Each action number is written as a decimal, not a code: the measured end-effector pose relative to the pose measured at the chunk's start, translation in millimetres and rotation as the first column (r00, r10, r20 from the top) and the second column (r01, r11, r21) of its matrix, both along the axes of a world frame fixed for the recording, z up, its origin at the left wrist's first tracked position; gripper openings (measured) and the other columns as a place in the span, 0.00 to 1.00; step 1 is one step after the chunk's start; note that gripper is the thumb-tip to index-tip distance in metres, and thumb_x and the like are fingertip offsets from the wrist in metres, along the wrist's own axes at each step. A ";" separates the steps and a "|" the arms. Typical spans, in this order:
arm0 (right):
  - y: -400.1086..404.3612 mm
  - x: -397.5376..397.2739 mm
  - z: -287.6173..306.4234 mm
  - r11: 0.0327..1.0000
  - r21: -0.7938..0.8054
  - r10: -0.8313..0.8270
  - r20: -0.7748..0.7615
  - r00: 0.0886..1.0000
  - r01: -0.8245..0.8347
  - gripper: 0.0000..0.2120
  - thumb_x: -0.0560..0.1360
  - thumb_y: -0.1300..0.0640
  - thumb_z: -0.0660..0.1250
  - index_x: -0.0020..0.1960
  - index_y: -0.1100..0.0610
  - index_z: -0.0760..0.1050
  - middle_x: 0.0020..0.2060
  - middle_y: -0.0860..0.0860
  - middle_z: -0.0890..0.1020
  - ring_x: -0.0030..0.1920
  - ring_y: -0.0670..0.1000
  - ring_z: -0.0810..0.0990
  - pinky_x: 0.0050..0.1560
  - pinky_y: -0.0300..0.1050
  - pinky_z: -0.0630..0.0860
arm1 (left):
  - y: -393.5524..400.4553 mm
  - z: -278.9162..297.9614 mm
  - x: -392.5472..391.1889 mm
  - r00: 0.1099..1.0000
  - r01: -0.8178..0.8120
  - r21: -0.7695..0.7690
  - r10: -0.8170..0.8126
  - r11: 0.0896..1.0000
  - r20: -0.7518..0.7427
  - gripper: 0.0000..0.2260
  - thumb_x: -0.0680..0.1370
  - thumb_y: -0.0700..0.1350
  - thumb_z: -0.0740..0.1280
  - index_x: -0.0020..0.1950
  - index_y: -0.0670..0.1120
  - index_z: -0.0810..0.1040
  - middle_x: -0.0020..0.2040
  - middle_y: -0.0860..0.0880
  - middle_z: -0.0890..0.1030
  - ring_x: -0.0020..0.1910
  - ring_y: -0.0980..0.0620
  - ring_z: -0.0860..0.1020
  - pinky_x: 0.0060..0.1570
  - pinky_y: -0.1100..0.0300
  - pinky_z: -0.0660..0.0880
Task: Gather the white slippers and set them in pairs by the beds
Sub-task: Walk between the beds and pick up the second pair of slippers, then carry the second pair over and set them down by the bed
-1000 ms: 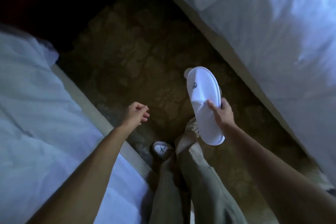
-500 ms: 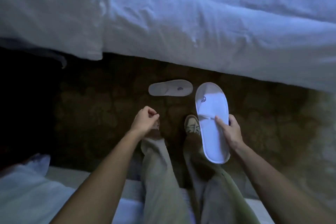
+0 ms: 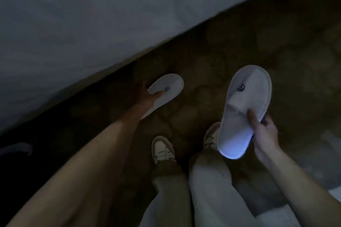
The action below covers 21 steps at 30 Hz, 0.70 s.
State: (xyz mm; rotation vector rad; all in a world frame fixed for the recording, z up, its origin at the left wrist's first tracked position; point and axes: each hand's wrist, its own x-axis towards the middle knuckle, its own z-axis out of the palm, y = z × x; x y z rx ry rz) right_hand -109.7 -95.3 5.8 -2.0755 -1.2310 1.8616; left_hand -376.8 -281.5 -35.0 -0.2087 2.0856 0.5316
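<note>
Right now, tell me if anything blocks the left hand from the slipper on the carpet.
Nothing visible does. The left hand is already at the floor slipper, thumb across its top, beside the bed. The right hand holds the other slipper clear, off to the side.

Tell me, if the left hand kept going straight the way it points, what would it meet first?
The left hand is already at the slipper on the carpet, thumb on top; whether it grips yet is unclear. Past that slipper, its line leads up and right over bare carpet, as far as this blurred, dim view shows.
</note>
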 end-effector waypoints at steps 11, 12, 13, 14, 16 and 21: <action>7.0 65.7 -125.1 0.966 0.030 -0.254 -0.048 0.966 0.255 0.23 0.73 0.50 0.72 0.64 0.59 0.75 0.57 0.55 0.84 0.58 0.55 0.82 0.59 0.53 0.79 | -3.7 -138.6 52.3 0.807 0.255 -0.458 -0.448 0.852 -0.384 0.54 0.61 0.65 0.77 0.76 0.38 0.59 0.76 0.34 0.61 0.73 0.34 0.62 0.71 0.41 0.59; 4.6 68.6 -125.0 0.962 0.031 -0.270 -0.041 0.962 0.271 0.22 0.73 0.50 0.72 0.63 0.59 0.75 0.57 0.55 0.84 0.58 0.56 0.82 0.59 0.54 0.78 | -6.8 -141.6 51.8 0.812 0.228 -0.483 -0.439 0.846 -0.385 0.57 0.58 0.67 0.77 0.75 0.37 0.59 0.76 0.33 0.59 0.73 0.33 0.61 0.71 0.41 0.58; 2.4 71.2 -125.7 0.959 0.030 -0.282 -0.034 0.959 0.283 0.20 0.73 0.50 0.72 0.61 0.58 0.76 0.56 0.55 0.84 0.58 0.56 0.82 0.59 0.54 0.78 | -7.0 -138.7 51.8 0.825 0.219 -0.499 -0.432 0.839 -0.365 0.58 0.57 0.67 0.77 0.75 0.37 0.59 0.77 0.33 0.57 0.73 0.33 0.60 0.71 0.40 0.58; 0.0 72.6 -125.2 0.957 0.026 -0.287 -0.027 0.957 0.288 0.18 0.72 0.49 0.72 0.58 0.57 0.77 0.55 0.54 0.84 0.57 0.55 0.82 0.58 0.54 0.79 | -7.1 -135.7 52.0 0.837 0.227 -0.494 -0.428 0.839 -0.341 0.58 0.57 0.66 0.77 0.76 0.37 0.58 0.77 0.34 0.55 0.74 0.32 0.60 0.71 0.39 0.59; -4.4 73.4 -119.6 0.956 0.020 -0.294 -0.018 0.956 0.294 0.17 0.69 0.48 0.74 0.54 0.54 0.78 0.52 0.53 0.85 0.54 0.54 0.83 0.56 0.52 0.79 | -6.7 -126.8 52.8 0.863 0.228 -0.453 -0.395 0.862 -0.317 0.54 0.60 0.61 0.79 0.76 0.39 0.59 0.77 0.35 0.55 0.72 0.32 0.62 0.67 0.37 0.65; -9.3 70.6 -67.7 0.964 0.053 -0.260 -0.018 0.966 0.260 0.13 0.74 0.57 0.71 0.57 0.55 0.74 0.46 0.49 0.83 0.43 0.44 0.82 0.38 0.35 0.79 | -0.4 -46.6 59.8 0.961 0.155 -0.194 -0.193 0.969 -0.197 0.35 0.69 0.47 0.77 0.72 0.42 0.67 0.68 0.39 0.74 0.66 0.37 0.74 0.59 0.40 0.74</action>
